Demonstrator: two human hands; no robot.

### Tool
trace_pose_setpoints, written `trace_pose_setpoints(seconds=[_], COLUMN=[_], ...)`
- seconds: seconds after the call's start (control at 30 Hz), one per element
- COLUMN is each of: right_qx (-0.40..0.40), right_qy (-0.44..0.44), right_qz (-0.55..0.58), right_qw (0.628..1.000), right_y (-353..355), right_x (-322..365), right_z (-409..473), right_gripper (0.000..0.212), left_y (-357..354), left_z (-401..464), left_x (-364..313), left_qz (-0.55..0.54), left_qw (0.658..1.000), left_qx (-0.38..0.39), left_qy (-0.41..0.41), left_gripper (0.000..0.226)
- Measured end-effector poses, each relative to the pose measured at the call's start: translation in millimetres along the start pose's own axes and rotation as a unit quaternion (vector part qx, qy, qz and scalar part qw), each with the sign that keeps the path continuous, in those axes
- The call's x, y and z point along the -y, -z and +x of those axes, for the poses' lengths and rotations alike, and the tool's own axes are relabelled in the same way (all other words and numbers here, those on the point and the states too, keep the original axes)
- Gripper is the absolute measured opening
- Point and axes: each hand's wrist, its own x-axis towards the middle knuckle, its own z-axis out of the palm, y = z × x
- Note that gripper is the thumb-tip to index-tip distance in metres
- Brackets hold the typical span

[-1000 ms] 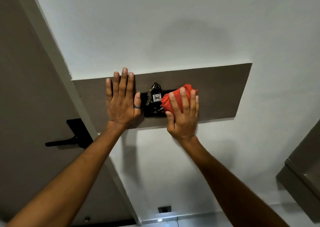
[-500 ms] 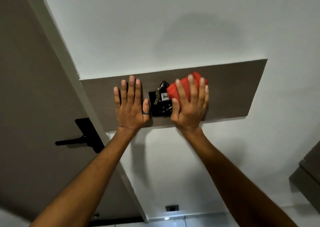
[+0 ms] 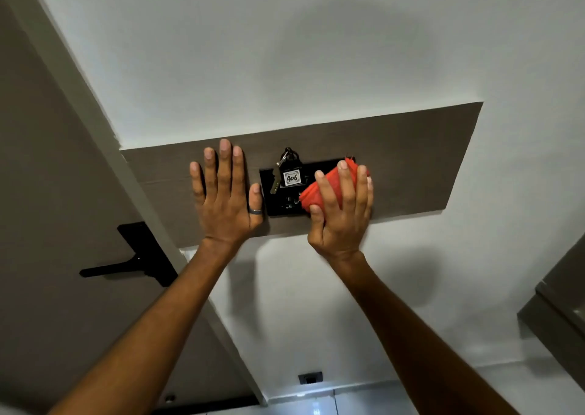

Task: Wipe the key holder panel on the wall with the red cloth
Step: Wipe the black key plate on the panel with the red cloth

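Observation:
A long brown wooden key holder panel (image 3: pixel 411 155) is fixed on the white wall. At its middle sits a black plate (image 3: pixel 269 205) with a key bunch and a tag marked 406 (image 3: pixel 291 178). My right hand (image 3: pixel 342 212) presses a bunched red cloth (image 3: pixel 319 193) against the right side of the black plate. My left hand (image 3: pixel 226 199) lies flat on the panel just left of the plate, fingers apart, with a ring on the thumb.
A grey-brown door with a black lever handle (image 3: pixel 126 266) stands at the left, behind a white frame. A wall socket (image 3: pixel 311 378) sits low near the floor. A cabinet edge (image 3: pixel 557 313) juts in at the right.
My right hand has slid the red cloth down and slightly left, from the panel's upper part onto the black plate's right side. My left hand has stayed flat on the panel.

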Motion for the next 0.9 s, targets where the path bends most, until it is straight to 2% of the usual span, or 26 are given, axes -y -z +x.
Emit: trace_pose_setpoints(seconds=[0.1, 0.23, 0.27, 0.3, 0.37, 0.4, 0.43, 0.5, 0.53, 0.57, 0.67, 0.7, 0.8, 0.83, 0.9], right_qx=[-0.010, -0.038, -0.039, -0.050, -0.086, -0.088, -0.075, -0.035, -0.027, -0.028, -0.072, -0.071, -0.046, -0.044, -0.071], right_qy=[0.004, 0.075, 0.064, 0.010, -0.153, -0.183, -0.160, -0.001, 0.050, 0.054, -0.066, -0.064, 0.083, 0.073, -0.063], right_qz=[-0.004, -0.035, -0.028, -0.010, 0.024, 0.026, 0.020, -0.016, -0.027, -0.024, -0.026, -0.031, -0.032, -0.031, -0.021], right_qw=[1.000, 0.996, 0.997, 0.999, 0.984, 0.979, 0.984, 0.999, 0.998, 0.998, 0.995, 0.995, 0.995, 0.996, 0.995], right_y=[-4.1, -2.4, 0.9, 2.3, 1.6, -0.2, -2.6, -0.6, -1.1, -2.6, -7.5, -9.3, -2.9, -1.9, -4.9], right_x=[-8.0, -23.6, -30.0, -32.4, -16.3, -2.5, 8.8, 10.6, -0.7, -8.1, 3.5, 7.9, -17.0, -22.3, -5.2], right_z=[-3.8, -7.1, -2.8, 2.3, 19.0, 23.2, 22.8, 17.7, 20.5, 24.4, 26.0, 21.8, 19.7, 22.2, 28.0], right_gripper=[0.050, 0.049, 0.049, 0.049, 0.050, 0.051, 0.052, 0.051, 0.050, 0.049, 0.046, 0.047, 0.048, 0.047, 0.045], left_y=[-4.3, -6.6, -6.5, -6.8, -7.4, -6.5, -6.0, -5.1, -5.3, -5.6, -5.2, -5.5, -6.2, -6.1, -6.7], left_z=[-2.1, -4.8, -4.6, -3.5, -2.1, -2.9, -4.0, -7.0, -7.3, -6.6, -5.9, -5.4, -7.4, -6.8, -4.7], left_x=[1.1, 1.5, 1.3, 1.4, 1.1, 0.8, 1.4, 1.1, 0.8, 1.5, -0.3, 0.2, 0.9, 0.9, 1.3], left_qz=[0.006, 0.013, 0.015, 0.016, 0.021, 0.021, 0.016, 0.014, 0.018, 0.019, 0.018, 0.019, 0.008, 0.010, 0.017], left_qw=[1.000, 1.000, 1.000, 1.000, 1.000, 1.000, 1.000, 1.000, 1.000, 1.000, 1.000, 1.000, 1.000, 1.000, 1.000], left_qx=[-0.003, -0.014, -0.016, -0.018, -0.019, -0.018, -0.018, -0.017, -0.017, -0.017, -0.018, -0.015, -0.019, -0.021, -0.023], left_qy=[0.004, -0.004, -0.005, -0.007, -0.004, 0.002, 0.006, 0.003, 0.002, 0.006, -0.004, -0.004, 0.000, 0.000, -0.004], left_gripper=[0.066, 0.067, 0.067, 0.068, 0.067, 0.067, 0.067, 0.066, 0.066, 0.065, 0.065, 0.065, 0.065, 0.065, 0.064])
